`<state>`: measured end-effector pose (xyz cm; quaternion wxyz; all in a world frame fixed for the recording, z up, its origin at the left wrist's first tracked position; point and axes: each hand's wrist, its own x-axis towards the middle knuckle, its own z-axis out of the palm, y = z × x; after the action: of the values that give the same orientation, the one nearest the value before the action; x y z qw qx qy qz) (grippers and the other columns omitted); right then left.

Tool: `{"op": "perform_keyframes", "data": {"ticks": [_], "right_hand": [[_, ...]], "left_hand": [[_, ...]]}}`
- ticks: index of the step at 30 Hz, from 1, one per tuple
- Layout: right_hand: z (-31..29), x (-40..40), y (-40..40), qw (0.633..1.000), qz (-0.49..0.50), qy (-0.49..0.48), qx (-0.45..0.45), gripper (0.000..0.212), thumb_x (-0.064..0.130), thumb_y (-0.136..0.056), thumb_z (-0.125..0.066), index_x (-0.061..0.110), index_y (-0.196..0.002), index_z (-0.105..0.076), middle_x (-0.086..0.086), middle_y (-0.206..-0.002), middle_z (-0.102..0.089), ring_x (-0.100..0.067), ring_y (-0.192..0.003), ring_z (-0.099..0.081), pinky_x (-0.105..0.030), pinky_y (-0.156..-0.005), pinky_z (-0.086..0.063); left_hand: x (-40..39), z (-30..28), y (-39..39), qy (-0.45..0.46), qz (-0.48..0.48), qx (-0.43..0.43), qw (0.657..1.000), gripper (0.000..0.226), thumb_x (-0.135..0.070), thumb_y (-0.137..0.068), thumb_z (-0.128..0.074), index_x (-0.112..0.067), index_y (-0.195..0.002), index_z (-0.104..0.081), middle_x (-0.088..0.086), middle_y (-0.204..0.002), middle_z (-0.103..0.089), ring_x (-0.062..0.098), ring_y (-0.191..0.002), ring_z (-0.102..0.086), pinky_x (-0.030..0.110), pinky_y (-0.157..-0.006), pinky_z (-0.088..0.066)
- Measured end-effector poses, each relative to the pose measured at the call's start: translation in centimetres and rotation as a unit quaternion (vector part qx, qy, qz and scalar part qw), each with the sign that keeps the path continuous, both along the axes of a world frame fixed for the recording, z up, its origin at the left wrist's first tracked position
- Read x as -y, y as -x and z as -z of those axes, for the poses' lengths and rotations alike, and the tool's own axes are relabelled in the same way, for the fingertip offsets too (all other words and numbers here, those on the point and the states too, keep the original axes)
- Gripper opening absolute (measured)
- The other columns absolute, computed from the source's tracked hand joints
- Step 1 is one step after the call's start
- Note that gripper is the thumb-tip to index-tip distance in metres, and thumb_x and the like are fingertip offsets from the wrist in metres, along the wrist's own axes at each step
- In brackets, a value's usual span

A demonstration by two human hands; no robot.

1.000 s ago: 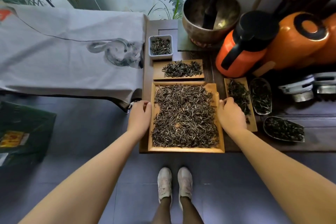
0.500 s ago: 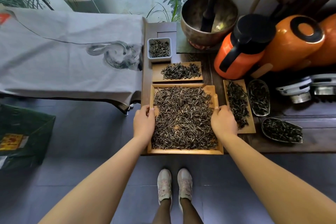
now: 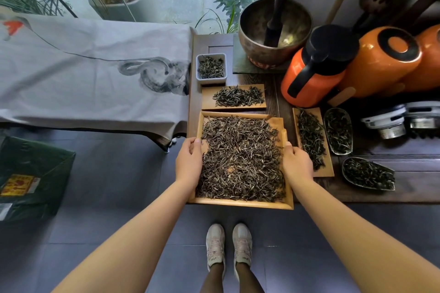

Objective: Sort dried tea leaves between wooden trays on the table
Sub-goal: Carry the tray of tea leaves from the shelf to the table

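Head-camera view: a person stood at the dark wooden counter (image 3: 404, 195) with both hands on the large wooden tray (image 3: 240, 204) of dried tea leaves (image 3: 240, 159) at its near left end. The left hand (image 3: 189, 164) gripped the tray's left rim, fingers curled over the edge; the right hand (image 3: 296, 165) gripped the right rim likewise. Just beyond lay a smaller tray (image 3: 207, 102) of leaves, and a narrow tray (image 3: 329, 169) sat to the right.
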<state>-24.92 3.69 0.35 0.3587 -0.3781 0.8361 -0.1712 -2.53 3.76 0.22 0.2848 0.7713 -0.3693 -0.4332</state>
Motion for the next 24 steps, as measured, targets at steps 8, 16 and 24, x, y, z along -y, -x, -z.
{"op": "perform_keyframes", "data": {"ticks": [8, 16, 24], "right_hand": [[-1.0, -0.4, 0.4, 0.996, -0.019, 0.05, 0.078, 0.043, 0.04, -0.098, -0.03, 0.008, -0.098, -0.059, -0.009, -0.09, -0.059, -0.022, -0.081, -0.052, -0.033, -0.07, -0.037], [-2.5, -0.2, 0.8, 0.979, -0.041, 0.097, 0.175, 0.028, 0.043, -0.097, -0.032, 0.03, -0.082, -0.052, 0.004, -0.072, -0.055, -0.008, -0.065, -0.05, -0.022, -0.056, -0.04], [-6.1, 0.4, -0.7, 0.966, -0.024, 0.115, 0.231, 0.026, 0.046, -0.095, -0.037, 0.035, -0.084, -0.057, 0.006, -0.086, -0.065, -0.008, -0.078, -0.061, -0.026, -0.064, -0.043]], "left_hand": [[0.1, -0.6, -0.7, 0.022, -0.024, -0.028, 0.999, 0.025, -0.031, -0.098, -0.039, -0.019, -0.113, -0.054, -0.009, -0.086, -0.056, 0.013, -0.081, -0.055, 0.03, -0.068, -0.039], [-0.1, -2.2, -1.8, 0.042, -0.029, -0.073, 0.996, 0.015, -0.034, -0.098, -0.04, -0.03, -0.109, -0.05, -0.01, -0.076, -0.057, 0.007, -0.062, -0.053, 0.011, -0.044, -0.041], [-1.1, -6.4, -3.0, 0.082, -0.062, -0.119, 0.988, 0.021, -0.035, -0.099, -0.036, -0.028, -0.115, -0.048, -0.004, -0.096, -0.064, -0.002, -0.075, -0.062, 0.02, -0.062, -0.045]]}}
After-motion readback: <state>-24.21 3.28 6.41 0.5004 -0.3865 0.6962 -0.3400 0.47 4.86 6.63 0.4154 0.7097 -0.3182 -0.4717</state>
